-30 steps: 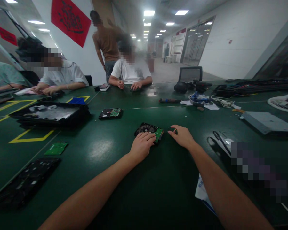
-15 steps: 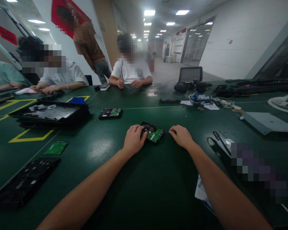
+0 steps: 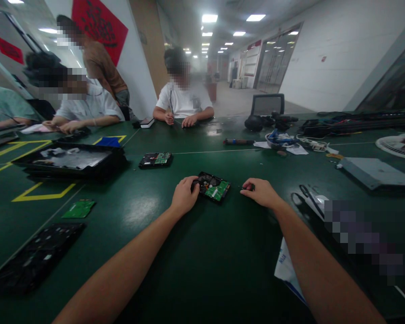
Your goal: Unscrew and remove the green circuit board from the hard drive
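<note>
A packet (image 3: pixel 286 261) lies by the right forearm on the desk (image 3: pixel 202 270); a sweeping elbow might drag it. The left hand (image 3: pixel 185 197) has its grip on the left edge of the hard drive (image 3: pixel 214 186), which could skid if pressed unevenly. The right hand (image 3: pixel 260 192) is curled just beside; whether it holds anything, I cannot tell. Tiny dark bits (image 3: pixel 241 186) at its fingertips could scatter if brushed.

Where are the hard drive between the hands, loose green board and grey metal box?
Hard drive (image 3: pixel 212 186), head view: middle of its upward face.
Loose green board (image 3: pixel 78 209), head view: middle of its top.
Grey metal box (image 3: pixel 378 171), head view: its top panel.
</note>
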### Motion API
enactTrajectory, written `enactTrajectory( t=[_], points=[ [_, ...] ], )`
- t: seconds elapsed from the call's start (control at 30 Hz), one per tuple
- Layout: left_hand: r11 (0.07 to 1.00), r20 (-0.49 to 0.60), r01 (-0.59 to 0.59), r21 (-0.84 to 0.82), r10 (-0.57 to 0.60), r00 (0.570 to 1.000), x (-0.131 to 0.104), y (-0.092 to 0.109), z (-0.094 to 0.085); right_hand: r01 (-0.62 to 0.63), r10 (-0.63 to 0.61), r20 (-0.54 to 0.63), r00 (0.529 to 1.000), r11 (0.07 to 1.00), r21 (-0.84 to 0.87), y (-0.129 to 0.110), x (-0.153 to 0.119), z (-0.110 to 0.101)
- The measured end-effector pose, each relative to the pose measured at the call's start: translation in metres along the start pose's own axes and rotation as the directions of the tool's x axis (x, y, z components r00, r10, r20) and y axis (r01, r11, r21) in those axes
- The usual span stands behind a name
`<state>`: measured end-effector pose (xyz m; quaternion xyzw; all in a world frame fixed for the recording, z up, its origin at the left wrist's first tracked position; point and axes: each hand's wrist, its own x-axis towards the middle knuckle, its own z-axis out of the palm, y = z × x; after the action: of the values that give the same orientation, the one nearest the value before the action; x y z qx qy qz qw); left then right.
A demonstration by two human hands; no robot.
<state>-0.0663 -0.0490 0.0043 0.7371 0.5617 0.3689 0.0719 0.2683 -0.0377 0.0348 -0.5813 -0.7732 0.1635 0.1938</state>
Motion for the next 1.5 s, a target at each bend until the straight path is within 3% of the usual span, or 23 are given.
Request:
enactTrajectory(
  t=[0.5,0.9,1.5],
  points=[
    [1.0,-0.021,-0.009,0.01,0.01,1.0,-0.0002,0.0005,-0.0005,-0.023,0.01,-0.078,0.997,0.987,-0.156,0.0012,0.0024,-0.0013],
    [1.0,-0.034,0.008,0.024,-0.007,0.999,-0.0013,0.0027,-0.0011,0.041,-0.045,-0.053,0.998,0.996,-0.074,-0.0003,0.0023,0.0052],
    [0.999,-0.031,-0.004,0.048,0.005,1.0,-0.0017,0.002,-0.0009,0.044,-0.054,-0.067,0.996,0.988,-0.146,-0.0036,0.0034,0.008]
  ],
)
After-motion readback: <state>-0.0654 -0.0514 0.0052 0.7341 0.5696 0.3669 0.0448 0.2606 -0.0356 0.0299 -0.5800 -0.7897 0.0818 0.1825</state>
